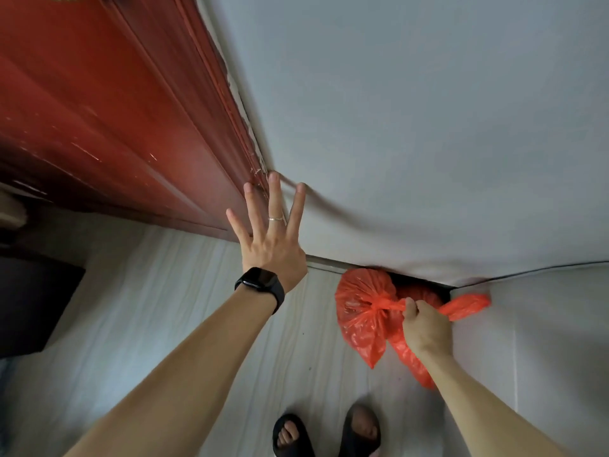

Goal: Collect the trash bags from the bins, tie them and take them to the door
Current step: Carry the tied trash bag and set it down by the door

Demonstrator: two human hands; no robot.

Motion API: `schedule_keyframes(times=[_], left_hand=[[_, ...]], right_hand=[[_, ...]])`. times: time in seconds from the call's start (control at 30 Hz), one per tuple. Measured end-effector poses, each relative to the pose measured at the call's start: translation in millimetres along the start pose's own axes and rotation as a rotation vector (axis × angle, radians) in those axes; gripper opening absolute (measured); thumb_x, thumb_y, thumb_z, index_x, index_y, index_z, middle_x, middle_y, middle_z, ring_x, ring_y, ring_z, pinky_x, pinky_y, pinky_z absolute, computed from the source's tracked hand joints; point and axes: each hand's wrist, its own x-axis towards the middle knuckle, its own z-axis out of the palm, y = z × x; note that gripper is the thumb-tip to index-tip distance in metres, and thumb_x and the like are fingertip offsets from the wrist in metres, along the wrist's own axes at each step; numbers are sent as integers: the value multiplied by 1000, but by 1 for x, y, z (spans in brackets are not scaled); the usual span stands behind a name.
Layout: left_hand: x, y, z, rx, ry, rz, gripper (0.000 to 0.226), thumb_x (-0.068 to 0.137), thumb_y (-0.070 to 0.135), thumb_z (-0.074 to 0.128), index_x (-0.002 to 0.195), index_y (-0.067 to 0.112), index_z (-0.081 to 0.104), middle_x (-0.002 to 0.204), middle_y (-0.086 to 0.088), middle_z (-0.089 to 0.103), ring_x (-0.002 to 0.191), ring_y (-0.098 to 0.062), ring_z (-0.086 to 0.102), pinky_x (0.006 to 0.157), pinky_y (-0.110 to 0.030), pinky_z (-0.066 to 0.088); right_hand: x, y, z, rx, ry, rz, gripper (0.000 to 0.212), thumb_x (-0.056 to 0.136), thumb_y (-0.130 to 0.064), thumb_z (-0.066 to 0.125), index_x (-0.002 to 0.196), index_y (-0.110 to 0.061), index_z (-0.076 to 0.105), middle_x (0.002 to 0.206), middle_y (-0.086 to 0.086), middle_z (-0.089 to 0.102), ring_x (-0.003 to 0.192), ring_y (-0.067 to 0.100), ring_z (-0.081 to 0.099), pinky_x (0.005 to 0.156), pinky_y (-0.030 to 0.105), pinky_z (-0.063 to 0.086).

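I am close to the end of this job, I think. The bags [362,311] are out of the bins, their tops look twisted and knotted, and I am right beside the door [115,110]. What is left, as far as I can see, is to set them down here. I cannot tell from this view if more bins wait somewhere else.

My right hand [425,328] is curled tight round the bunched tops of the bags. My left hand [268,239] is wide, all fingers spread, held up near the edge of the door. It holds nothing. I cannot tell if the fingertips touch the door or the wall [428,127].

The bags are bright red, thin and crinkly. I think there are two, one in front and one partly behind my right hand. They bulge a bit but do not look heavy. One loose end sticks out to the side past my fist. They are low down in the corner where the wall meets the floor [164,291], in front of my slippers [361,430]. I cannot tell if they rest on the floor or hang just above it
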Motion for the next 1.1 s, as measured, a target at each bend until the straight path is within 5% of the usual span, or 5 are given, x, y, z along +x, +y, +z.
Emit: schedule_keyframes(times=[0.27,0.6,0.8,1.0,1.1], left_hand=[[2,13,10,-6,-8,-52,110,70,14,61,156,22,-6,162,-19,-12,145,-51,-9,111,-73,6],[2,13,15,-15,13,-41,111,66,11,58,156,22,-7,162,-19,-11,145,-52,-8,112,-72,7],[1,12,16,1,18,-33,112,67,13,60,156,23,-7,162,-19,-11,145,-51,-7,113,-70,8],[-1,9,15,3,18,-24,109,69,16,60,156,24,-5,162,-18,-11,146,-50,-6,114,-69,8],[-3,8,13,-6,17,-22,108,72,16,60,156,26,-6,163,-16,-12,147,-47,-5,115,-67,8]], right_hand=[[-7,-15,29,-32,-257,-66,37,104,-27,39,93,-2,63,105,23,69,104,40,63,83,39,43],[21,-32,24,800,128,424,44,104,-32,36,70,-12,56,61,1,65,70,27,72,72,39,50],[2,-18,50,627,-14,381,41,103,-32,39,71,-14,56,58,-2,62,71,30,73,70,33,50],[10,-15,64,324,-290,218,34,95,-32,41,69,-17,56,91,13,75,90,34,72,85,38,53],[5,-29,48,160,-309,98,25,95,-28,44,93,-17,67,110,14,71,106,34,65,83,32,45]])
